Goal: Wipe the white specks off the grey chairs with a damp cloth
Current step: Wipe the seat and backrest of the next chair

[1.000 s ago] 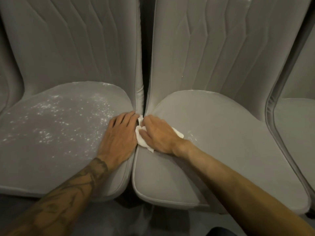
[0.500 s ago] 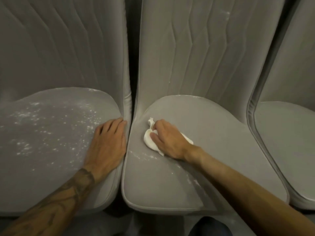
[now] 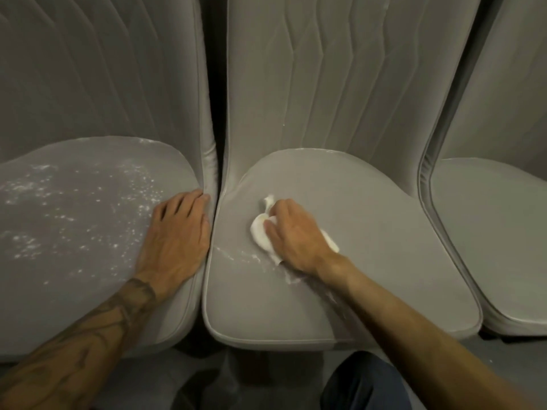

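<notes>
- Since a second ago your right hand has carried the cloth off the gap onto the middle seat, fingers curled round it to press.
- Your left hand lies flat on the left seat, likely a brace.
- White specks: left seat thick; streak beside cloth.

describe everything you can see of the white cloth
The small white crumpled cloth looks soft and bunched, with a twisted tail poking out at one end and a corner showing at the other. The right hand grips it, covering its middle and pressing it on the grey padded middle chair seat, just behind a streak of white specks.
</notes>
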`<state>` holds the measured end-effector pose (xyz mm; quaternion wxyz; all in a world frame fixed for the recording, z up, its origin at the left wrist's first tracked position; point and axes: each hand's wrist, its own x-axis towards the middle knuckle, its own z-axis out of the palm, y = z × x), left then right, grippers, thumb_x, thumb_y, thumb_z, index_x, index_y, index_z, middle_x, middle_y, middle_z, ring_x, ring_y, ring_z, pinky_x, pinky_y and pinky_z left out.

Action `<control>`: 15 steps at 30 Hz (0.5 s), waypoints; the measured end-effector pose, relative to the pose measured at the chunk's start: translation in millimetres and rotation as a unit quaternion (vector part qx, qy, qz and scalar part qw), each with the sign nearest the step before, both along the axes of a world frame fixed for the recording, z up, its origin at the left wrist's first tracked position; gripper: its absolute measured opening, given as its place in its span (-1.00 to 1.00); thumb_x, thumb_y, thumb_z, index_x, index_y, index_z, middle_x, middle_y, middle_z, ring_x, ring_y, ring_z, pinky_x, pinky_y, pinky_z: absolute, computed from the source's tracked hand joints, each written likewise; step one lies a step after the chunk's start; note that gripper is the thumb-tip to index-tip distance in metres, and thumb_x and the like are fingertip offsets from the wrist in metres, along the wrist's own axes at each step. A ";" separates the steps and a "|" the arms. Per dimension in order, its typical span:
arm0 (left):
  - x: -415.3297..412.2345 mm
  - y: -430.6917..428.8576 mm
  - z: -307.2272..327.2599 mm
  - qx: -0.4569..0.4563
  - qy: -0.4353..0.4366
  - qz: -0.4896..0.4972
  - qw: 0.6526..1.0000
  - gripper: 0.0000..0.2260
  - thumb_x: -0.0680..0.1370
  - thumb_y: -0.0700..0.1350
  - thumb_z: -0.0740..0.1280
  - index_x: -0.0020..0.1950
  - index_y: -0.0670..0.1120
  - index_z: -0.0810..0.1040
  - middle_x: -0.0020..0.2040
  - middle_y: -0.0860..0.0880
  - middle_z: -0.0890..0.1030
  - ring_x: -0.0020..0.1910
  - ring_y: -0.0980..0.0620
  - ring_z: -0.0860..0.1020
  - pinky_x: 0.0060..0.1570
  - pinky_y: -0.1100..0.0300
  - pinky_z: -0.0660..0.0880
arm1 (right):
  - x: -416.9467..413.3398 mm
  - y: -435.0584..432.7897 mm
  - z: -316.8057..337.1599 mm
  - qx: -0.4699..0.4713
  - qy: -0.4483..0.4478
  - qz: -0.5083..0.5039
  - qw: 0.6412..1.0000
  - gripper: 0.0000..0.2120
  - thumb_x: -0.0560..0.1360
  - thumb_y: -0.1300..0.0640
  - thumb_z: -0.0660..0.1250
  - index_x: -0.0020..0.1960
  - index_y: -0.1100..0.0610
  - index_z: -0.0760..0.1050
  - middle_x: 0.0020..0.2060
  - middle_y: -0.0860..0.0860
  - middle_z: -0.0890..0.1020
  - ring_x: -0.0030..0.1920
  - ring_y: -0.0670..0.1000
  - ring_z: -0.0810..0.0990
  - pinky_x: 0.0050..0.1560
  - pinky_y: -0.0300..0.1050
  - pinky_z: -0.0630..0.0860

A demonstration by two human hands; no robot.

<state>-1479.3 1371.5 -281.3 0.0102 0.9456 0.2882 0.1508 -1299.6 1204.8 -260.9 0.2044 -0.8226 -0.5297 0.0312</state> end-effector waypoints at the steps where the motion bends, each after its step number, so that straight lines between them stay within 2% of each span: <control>1: -0.2 -0.2 0.0 -0.002 0.000 0.000 1.000 -0.54 0.67 -0.03 0.01 0.47 -0.17 0.47 0.43 -0.18 0.52 0.38 -0.20 0.48 0.39 -0.17 0.40 | 15.0 -3.8 2.8 -0.012 -0.004 -0.027 1.000 -0.75 0.66 0.03 0.14 0.13 0.22 0.40 0.06 0.19 0.50 0.03 0.24 0.47 0.09 0.10 0.35; 5: 0.2 0.2 -1.0 -0.005 -0.003 0.003 1.000 -0.54 0.67 -0.04 0.01 0.48 -0.17 0.46 0.45 -0.17 0.51 0.40 -0.19 0.47 0.40 -0.17 0.38 | 31.7 -21.8 0.0 -0.020 -0.052 -0.157 0.986 -0.72 0.66 0.08 0.10 0.20 0.26 0.40 0.09 0.20 0.49 0.06 0.25 0.47 0.11 0.13 0.36; 7: 0.6 -0.3 -0.3 -0.004 -0.005 0.004 1.000 -0.55 0.67 -0.04 0.03 0.47 -0.16 0.46 0.44 -0.16 0.51 0.39 -0.18 0.47 0.40 -0.17 0.38 | -3.2 -17.3 -3.6 0.001 -0.037 -0.133 0.990 -0.73 0.65 0.07 0.09 0.18 0.25 0.40 0.05 0.20 0.48 0.02 0.24 0.46 0.08 0.14 0.36; 11: 0.7 -0.7 0.4 -0.004 -0.006 0.001 1.000 -0.55 0.66 -0.05 0.05 0.46 -0.17 0.48 0.43 -0.18 0.52 0.38 -0.20 0.48 0.39 -0.18 0.39 | -42.8 -21.1 0.0 0.022 0.014 0.007 1.000 -0.76 0.64 0.01 0.11 0.09 0.18 0.40 -0.03 0.15 0.49 -0.05 0.21 0.46 0.05 0.13 0.40; 13: 0.0 -0.7 -0.1 -0.005 -0.005 0.001 1.000 -0.55 0.66 -0.06 0.05 0.46 -0.18 0.48 0.44 -0.18 0.52 0.39 -0.20 0.47 0.40 -0.18 0.38 | -14.9 -32.8 6.2 -0.008 0.002 -0.001 1.000 -0.76 0.65 0.01 0.15 0.11 0.19 0.40 0.01 0.16 0.50 0.00 0.23 0.47 0.09 0.12 0.38; 15: -0.2 -0.5 -0.3 0.001 -0.004 0.000 1.000 -0.55 0.66 -0.06 0.04 0.47 -0.17 0.47 0.45 -0.17 0.51 0.40 -0.19 0.47 0.39 -0.18 0.38 | 15.3 -49.8 8.3 -0.016 0.013 -0.076 0.997 -0.76 0.65 0.04 0.16 0.14 0.21 0.41 0.05 0.18 0.51 0.04 0.24 0.48 0.12 0.11 0.38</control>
